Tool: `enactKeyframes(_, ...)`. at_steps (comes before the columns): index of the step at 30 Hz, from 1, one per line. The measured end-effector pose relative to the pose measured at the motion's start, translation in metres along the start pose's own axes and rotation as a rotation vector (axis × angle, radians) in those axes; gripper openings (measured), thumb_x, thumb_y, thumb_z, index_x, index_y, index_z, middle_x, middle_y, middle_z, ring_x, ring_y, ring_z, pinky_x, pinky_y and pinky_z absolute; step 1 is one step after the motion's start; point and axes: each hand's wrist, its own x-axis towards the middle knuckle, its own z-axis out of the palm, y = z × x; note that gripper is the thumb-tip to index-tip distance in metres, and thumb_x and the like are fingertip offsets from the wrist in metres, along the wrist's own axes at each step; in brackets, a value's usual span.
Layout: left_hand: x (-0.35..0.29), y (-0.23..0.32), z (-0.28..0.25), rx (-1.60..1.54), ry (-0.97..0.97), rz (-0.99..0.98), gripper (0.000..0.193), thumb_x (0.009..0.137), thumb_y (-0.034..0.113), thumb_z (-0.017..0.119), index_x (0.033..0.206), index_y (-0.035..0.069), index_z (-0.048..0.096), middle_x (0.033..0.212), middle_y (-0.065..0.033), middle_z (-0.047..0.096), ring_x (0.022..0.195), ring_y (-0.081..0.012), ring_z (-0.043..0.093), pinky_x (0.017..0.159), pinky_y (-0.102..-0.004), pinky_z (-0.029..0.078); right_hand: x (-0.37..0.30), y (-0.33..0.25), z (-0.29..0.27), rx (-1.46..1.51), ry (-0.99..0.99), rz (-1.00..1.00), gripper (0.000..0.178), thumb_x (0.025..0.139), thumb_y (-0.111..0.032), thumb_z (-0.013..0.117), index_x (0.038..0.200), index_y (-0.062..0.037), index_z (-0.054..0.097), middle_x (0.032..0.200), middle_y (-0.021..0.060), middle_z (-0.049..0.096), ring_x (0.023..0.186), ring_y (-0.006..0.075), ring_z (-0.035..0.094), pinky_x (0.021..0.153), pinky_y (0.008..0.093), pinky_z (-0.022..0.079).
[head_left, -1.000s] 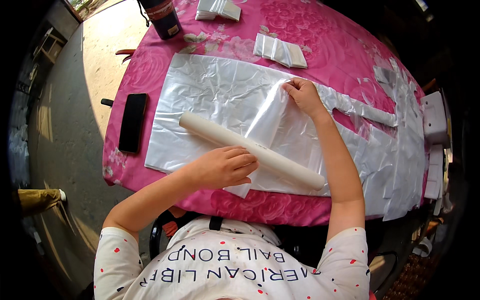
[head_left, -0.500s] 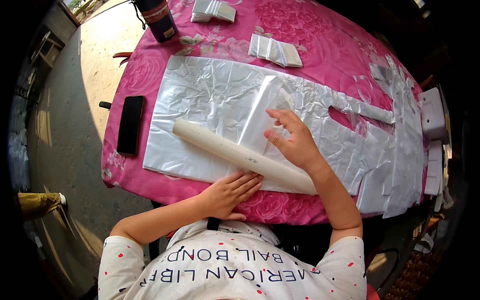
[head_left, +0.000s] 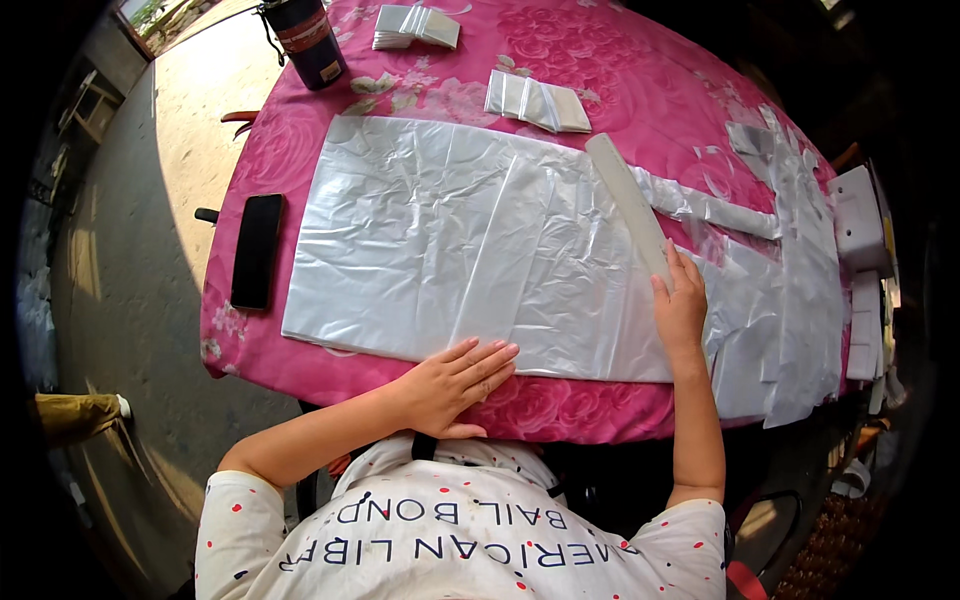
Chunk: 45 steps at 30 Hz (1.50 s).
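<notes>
Head view: the pale tube [head_left: 625, 195] has swung from a slant across the middle of the plastic sheet [head_left: 390, 230] to its right part, so the folded strip [head_left: 490, 245] is uncovered and lies flat; that suggests pressing at this fold is finished for now. The left hand [head_left: 457, 388] is spread palm down, grasping nothing, fingers over the sheet's near edge. The right hand [head_left: 682, 300] has fingers and thumb at the tube's near end; whether they grip or merely push it, I cannot tell. That end is hidden by the hand. Where the sheet meets the loose plastic [head_left: 800, 290] is hard to make out, and the dark bottle [head_left: 308, 45] is cut off above
</notes>
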Motion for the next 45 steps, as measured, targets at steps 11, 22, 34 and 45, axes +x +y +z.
enactKeyframes(11,0.0,0.03,0.021,0.178,-0.032,-0.18,0.083,0.081,0.059,0.046,0.137,-0.001,0.032,0.145,-0.0174,0.026,0.136,-0.03,0.023,0.11,-0.0454,0.016,-0.021,-0.096,0.03,0.309,-0.223,-0.69,0.048,0.069,-0.001,0.064,0.116,-0.0065,0.057,0.112,0.0093,0.059,0.101,0.0261,0.055,0.089,0.0391,0.041)
enactKeyframes(22,-0.013,0.029,0.026,0.048,0.13,-0.071,0.065,0.08,0.036,0.06,0.13,0.0,0.041,0.138,-0.0154,0.038,0.127,-0.0293,0.037,0.103,-0.0423,0.032,0.077,-0.109,0.066,0.238,0.06,-0.64,0.042,0.071,0.003,0.061,0.112,-0.0049,0.059,0.119,0.0104,0.054,0.109,0.0282,0.05,0.096,0.0393,0.039)
enactKeyframes(34,-0.019,0.017,0.001,-0.007,0.349,0.067,0.023,0.071,0.012,0.063,0.092,0.004,0.06,0.1,-0.0064,0.059,0.094,-0.021,0.056,0.088,-0.0343,0.047,-0.035,-0.116,0.047,0.466,-0.486,-0.802,0.045,0.066,0.004,0.059,0.11,-0.0017,0.057,0.121,0.013,0.051,0.115,0.0285,0.047,0.096,0.0373,0.041)
enactKeyframes(45,-0.007,-0.018,-0.02,-0.228,0.538,-0.106,0.045,0.066,0.018,0.073,0.107,0.005,0.059,0.11,-0.0071,0.06,0.103,-0.0229,0.056,0.09,-0.0378,0.046,-0.045,-0.122,0.06,0.634,-0.277,-0.572,0.036,0.065,0.001,0.064,0.101,-0.0034,0.064,0.1,0.0087,0.063,0.094,0.0272,0.058,0.081,0.0345,0.049)
